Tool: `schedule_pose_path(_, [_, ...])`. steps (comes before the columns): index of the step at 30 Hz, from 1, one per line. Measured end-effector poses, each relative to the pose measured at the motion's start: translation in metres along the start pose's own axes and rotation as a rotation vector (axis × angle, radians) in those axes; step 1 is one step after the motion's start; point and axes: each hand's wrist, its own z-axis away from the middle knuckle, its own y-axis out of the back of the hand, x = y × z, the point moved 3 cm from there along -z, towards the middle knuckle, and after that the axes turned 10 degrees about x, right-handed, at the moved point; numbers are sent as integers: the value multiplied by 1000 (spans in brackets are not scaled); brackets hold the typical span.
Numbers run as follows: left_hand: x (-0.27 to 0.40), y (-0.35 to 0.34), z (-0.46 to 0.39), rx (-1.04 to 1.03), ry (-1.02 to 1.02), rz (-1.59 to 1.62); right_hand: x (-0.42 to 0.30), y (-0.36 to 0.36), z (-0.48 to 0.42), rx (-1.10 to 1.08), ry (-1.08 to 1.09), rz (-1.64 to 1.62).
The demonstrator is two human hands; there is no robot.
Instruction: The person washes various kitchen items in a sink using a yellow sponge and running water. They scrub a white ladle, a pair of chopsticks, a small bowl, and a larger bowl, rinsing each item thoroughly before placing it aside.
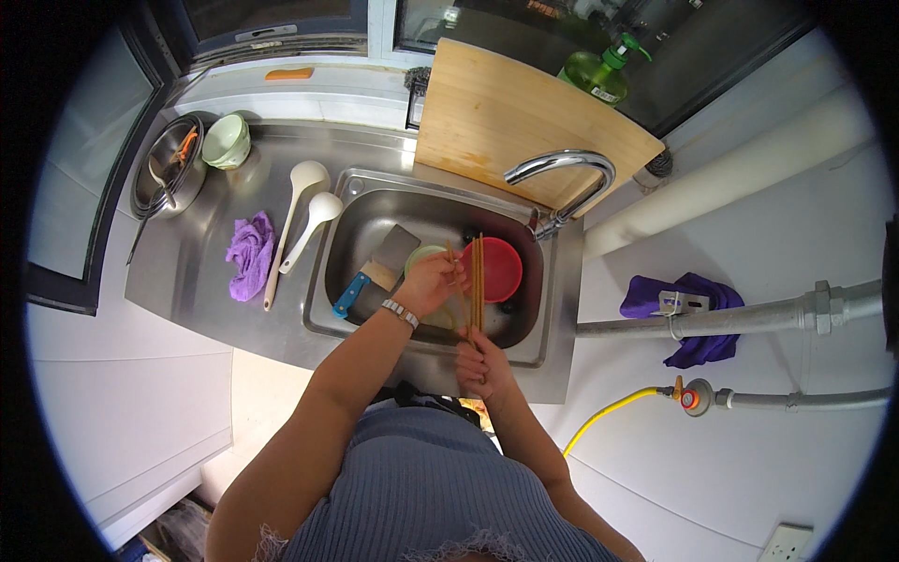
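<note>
Several wooden chopsticks [478, 288] stand out from the closed fingers of my right hand [486, 365], gripped near their lower ends over the front of the steel sink [372, 186]. My left hand [430, 281] pinches one chopstick [460, 291] that leans apart from the bundle. Beneath the hands lies a red bowl [502, 270] on the sink's right side. A pale green bowl [421, 256] is partly hidden behind my left hand. To its left rests a cleaver with a wide blade [395, 246] and a blue handle [351, 295].
The chrome faucet [562, 161] arches over the sink, before a leaning wooden cutting board [506, 119]. Left on the counter are two white ladles [309, 175] [324, 207], a purple cloth [251, 256], green bowls [227, 140] and a metal pot [186, 183]. Pipes [758, 316] run at right.
</note>
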Motion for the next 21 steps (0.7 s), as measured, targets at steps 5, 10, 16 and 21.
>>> schedule_pose_path(5, [1,2,-5,5,75,45,4,0,1,4,15,57])
schedule_pose_path(10, [5,7,-13,150,155,111,8,-3,3,-6,17,85])
schedule_pose_path(16, [3,4,-13,132,217,158,10,-6,3,43,42,121])
schedule_pose_path(21, [17,2,-22,210,130,227,10,-11,4,106,83,239])
